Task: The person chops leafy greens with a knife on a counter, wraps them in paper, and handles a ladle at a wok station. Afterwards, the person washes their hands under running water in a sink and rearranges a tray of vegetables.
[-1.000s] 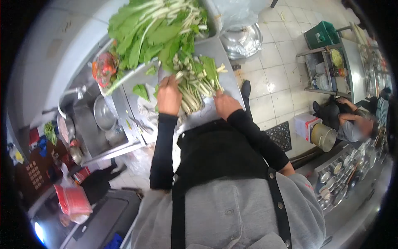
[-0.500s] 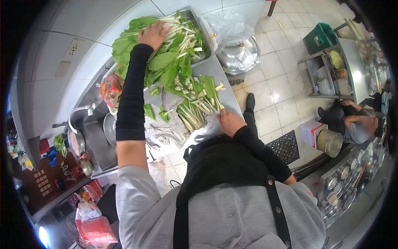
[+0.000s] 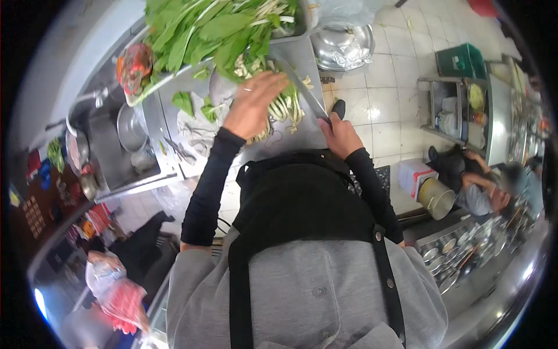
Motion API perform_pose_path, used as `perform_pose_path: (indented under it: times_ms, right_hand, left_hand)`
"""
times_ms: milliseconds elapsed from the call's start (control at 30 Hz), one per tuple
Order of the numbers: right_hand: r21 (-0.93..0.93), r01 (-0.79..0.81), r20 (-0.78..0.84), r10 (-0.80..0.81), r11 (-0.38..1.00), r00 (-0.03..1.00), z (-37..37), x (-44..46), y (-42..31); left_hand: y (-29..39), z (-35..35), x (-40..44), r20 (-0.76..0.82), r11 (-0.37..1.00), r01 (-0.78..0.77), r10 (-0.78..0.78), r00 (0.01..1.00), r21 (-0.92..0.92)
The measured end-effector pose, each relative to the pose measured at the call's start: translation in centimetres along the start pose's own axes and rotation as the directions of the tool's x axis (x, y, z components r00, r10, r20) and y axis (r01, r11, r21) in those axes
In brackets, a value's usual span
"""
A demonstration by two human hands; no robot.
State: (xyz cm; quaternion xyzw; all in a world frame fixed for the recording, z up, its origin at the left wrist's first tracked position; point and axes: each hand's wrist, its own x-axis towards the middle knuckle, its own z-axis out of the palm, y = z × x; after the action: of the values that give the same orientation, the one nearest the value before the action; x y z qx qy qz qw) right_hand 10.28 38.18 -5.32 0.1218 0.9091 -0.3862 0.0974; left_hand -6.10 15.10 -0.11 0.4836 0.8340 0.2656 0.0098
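My right hand [image 3: 342, 135] is wrapped around the handle of a large knife [image 3: 307, 93], whose blade points away over the right side of the metal table. My left hand [image 3: 256, 104], with a ring on one finger, lies over a bunch of leafy greens with pale stems [image 3: 280, 109]. Its fingers are stretched out across the bunch; the thumb is hard to make out. Just left of the blade are the stems. Beyond, a big heap of leafy greens [image 3: 218, 29] spills from a metal tray [image 3: 303, 24].
A crumpled cloth [image 3: 195, 131] and loose leaves lie on the metal table [image 3: 168, 104]. Left is a sink with a metal bowl [image 3: 132, 125]. Right, on the floor, are a shiny metal bowl [image 3: 343, 49] and a large pot [image 3: 436, 198]. Another person [image 3: 476, 189] sits far right.
My left hand has come from the heap of greens down to the nearer bunch. The knife in my right hand has shifted right of the stems. The whole view has moved.
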Motion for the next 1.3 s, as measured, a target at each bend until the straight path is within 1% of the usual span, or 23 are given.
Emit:
perform_pose_path:
  times_ms: [100,200,333,367,433,467,500,567,633,733,767,867,933,1000,1100,1200,1233,1300]
  right_hand:
    - [-0.01,-0.028,0.012,0.028,1.0,1.0,-0.6,0.1,-0.2]
    - [-0.041,-0.048,0.011,0.048,0.998,0.999,-1.6,-0.2,-0.6]
    - [-0.003,-0.164,0.05,0.163,0.987,0.985,-1.5,-0.8,-0.2]
    - [-0.007,-0.172,0.041,0.172,0.985,0.984,-1.2,-1.0,0.1]
    - [-0.011,-0.188,0.017,0.189,0.982,0.982,-0.5,-1.3,0.4]
    - [-0.055,-0.174,-0.025,0.173,0.983,0.985,-0.3,-1.6,0.5]
    - [-0.099,-0.162,-0.066,0.156,0.982,0.986,0.0,-2.0,0.2]
    - [-0.165,-0.173,-0.119,0.154,0.971,0.981,0.4,-2.9,0.1]
    - [-0.212,-0.184,-0.107,0.165,0.96,0.981,1.1,-3.5,0.7]
    - [-0.242,-0.193,-0.099,0.173,0.951,0.98,2.0,-4.2,1.1]
    - [-0.248,-0.19,-0.096,0.171,0.95,0.981,2.3,-4.4,1.0]
    - [-0.251,-0.222,-0.07,0.211,0.942,0.975,2.8,-4.6,0.2]
    - [-0.248,-0.205,-0.064,0.195,0.947,0.979,3.2,-4.5,0.0]
    - [-0.245,-0.188,-0.05,0.182,0.951,0.982,3.4,-4.2,-0.2]
    - [-0.243,-0.162,-0.018,0.163,0.956,0.986,3.6,-4.0,-0.4]
    - [-0.254,-0.126,-0.004,0.13,0.959,0.992,3.8,-3.7,-0.5]
    - [-0.253,-0.119,-0.006,0.122,0.96,0.993,3.8,-3.7,-0.4]
    - [-0.276,-0.129,-0.023,0.128,0.952,0.992,3.5,-3.7,-0.8]
  left_hand:
    - [-0.3,4.2,-2.7,0.162,0.998,-0.007,-0.003,0.987,0.062]
    - [-1.8,5.6,-4.8,0.24,0.997,0.005,-0.023,0.971,0.074]
    - [-2.6,6.4,-5.5,0.274,0.99,-0.073,0.036,0.961,0.124]
    - [-2.7,6.7,-5.3,0.233,0.98,-0.097,0.055,0.971,0.172]
    - [-2.5,6.7,-4.9,0.249,0.981,-0.03,-0.018,0.968,0.19]
    - [-2.5,6.6,-4.5,0.257,0.98,0.0,-0.052,0.965,0.2]
    - [-2.7,6.7,-4.4,0.191,0.979,0.025,-0.064,0.979,0.202]
    - [-3.2,6.3,-5.0,0.186,0.982,-0.005,-0.031,0.982,0.19]
    - [-3.1,4.1,-5.3,0.19,0.985,-0.042,0.01,0.982,0.167]
    - [-3.6,1.0,-6.1,0.073,0.999,0.012,-0.009,0.997,-0.051]
    - [-3.6,-0.3,-6.2,-0.005,0.985,0.084,-0.086,0.996,-0.152]
    - [-4.6,-4.3,-6.7,-0.171,0.938,0.105,-0.169,0.971,-0.331]
    - [-4.9,-6.7,-7.3,-0.225,0.874,0.092,-0.223,0.948,-0.477]
    - [-5.4,-8.3,-8.1,-0.268,0.764,0.047,-0.282,0.921,-0.644]
    - [-3.5,-11.5,-8.6,-0.393,0.633,-0.057,-0.405,0.825,-0.772]
    - [-2.6,-13.8,-8.1,-0.571,0.556,-0.304,-0.405,0.714,-0.774]
    - [-2.4,-14.6,-8.0,-0.575,0.518,-0.343,-0.395,0.716,-0.783]
    - [-2.9,-15.1,-8.1,-0.52,0.555,-0.268,-0.365,0.773,-0.788]
